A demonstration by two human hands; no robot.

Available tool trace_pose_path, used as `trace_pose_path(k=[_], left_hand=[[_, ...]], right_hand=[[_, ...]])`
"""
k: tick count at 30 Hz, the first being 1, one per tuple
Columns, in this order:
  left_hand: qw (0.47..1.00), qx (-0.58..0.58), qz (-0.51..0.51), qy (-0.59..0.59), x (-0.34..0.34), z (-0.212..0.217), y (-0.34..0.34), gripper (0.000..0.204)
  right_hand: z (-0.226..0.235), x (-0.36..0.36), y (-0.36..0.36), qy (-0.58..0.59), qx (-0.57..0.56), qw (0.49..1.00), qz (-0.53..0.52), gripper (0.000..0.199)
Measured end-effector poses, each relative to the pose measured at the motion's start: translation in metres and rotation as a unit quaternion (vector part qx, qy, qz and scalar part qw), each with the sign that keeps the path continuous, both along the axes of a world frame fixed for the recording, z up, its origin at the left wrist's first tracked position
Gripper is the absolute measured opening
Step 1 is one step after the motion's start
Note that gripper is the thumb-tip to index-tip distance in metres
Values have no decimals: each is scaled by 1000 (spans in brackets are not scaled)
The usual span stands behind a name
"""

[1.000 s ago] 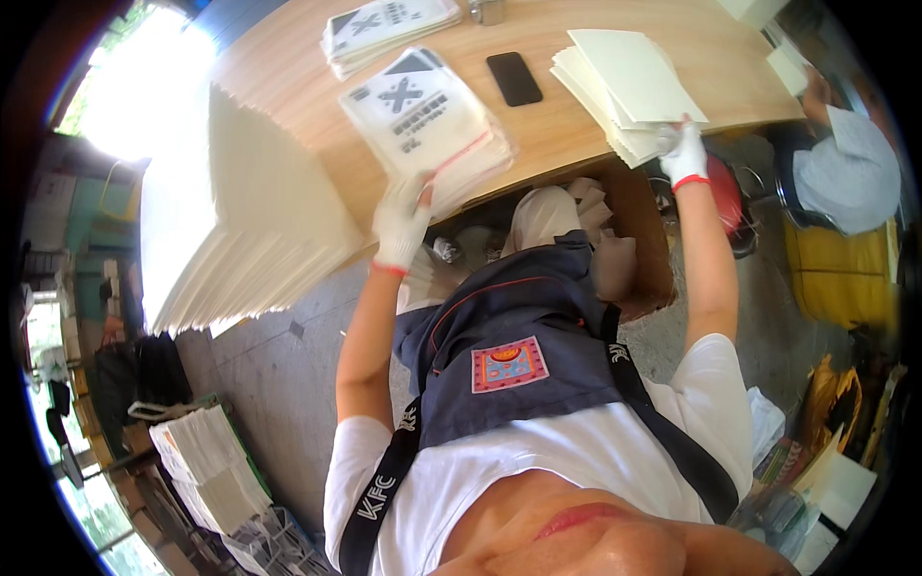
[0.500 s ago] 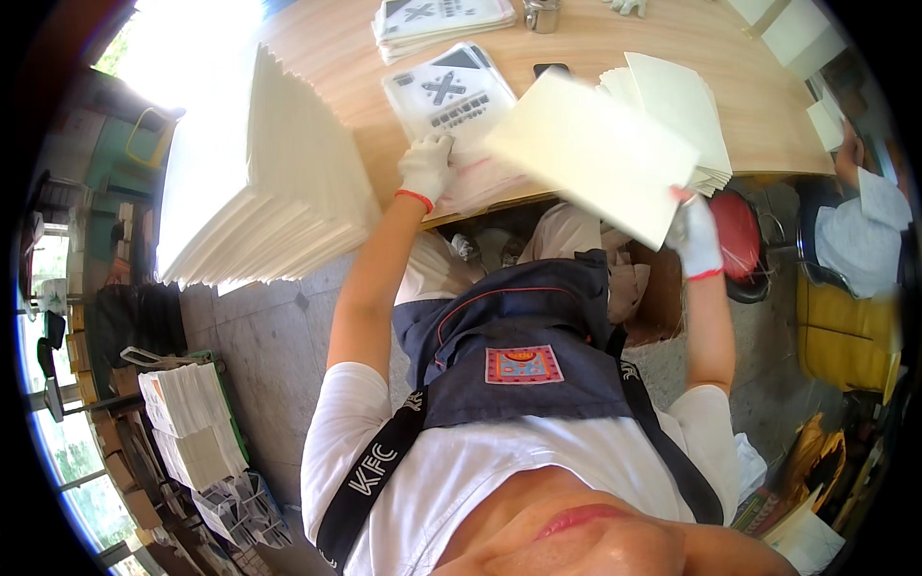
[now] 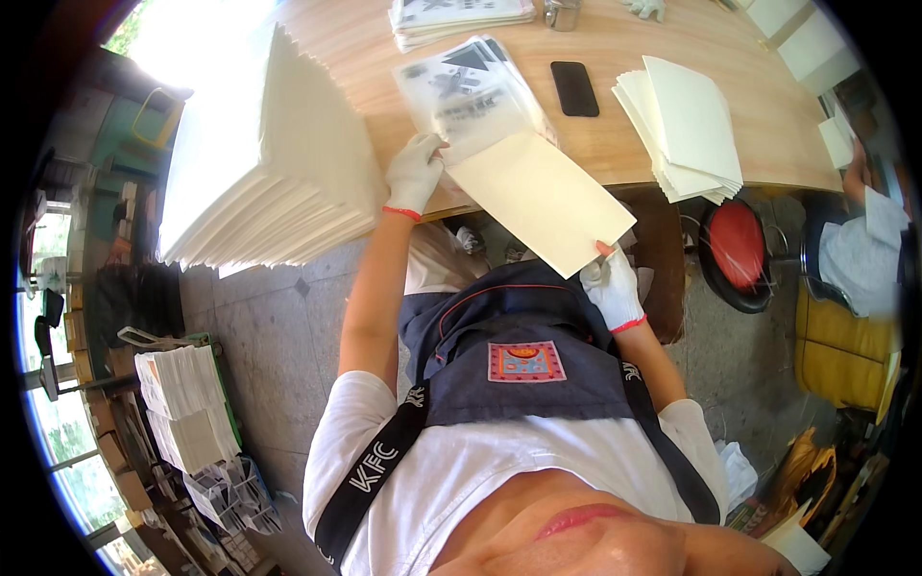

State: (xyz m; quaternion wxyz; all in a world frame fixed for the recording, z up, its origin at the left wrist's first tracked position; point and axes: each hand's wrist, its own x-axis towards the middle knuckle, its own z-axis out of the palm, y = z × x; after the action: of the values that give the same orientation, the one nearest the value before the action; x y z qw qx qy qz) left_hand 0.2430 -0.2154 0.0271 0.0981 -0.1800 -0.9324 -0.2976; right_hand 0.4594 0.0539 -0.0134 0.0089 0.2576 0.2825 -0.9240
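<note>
Cream card has been swung from the card stack to the clear printed bags, near corner pinched by the right hand, far end now brought to them; left hand grip can't be told.

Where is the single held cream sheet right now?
In the head view, right of centre: the right hand holds the cream sheet by its near end, its far end beside the printed bags and left hand.
</note>
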Motion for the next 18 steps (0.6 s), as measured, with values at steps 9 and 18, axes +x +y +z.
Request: trace_pose_path(k=[9, 18], left_hand=[[993, 26, -119, -7, 39, 6, -1, 36], [346, 862, -38, -368, 74, -78, 67, 38]], right_hand=[[32, 12, -32, 53, 36, 998, 21, 27], [68, 20, -47, 52, 97, 992, 65, 29]])
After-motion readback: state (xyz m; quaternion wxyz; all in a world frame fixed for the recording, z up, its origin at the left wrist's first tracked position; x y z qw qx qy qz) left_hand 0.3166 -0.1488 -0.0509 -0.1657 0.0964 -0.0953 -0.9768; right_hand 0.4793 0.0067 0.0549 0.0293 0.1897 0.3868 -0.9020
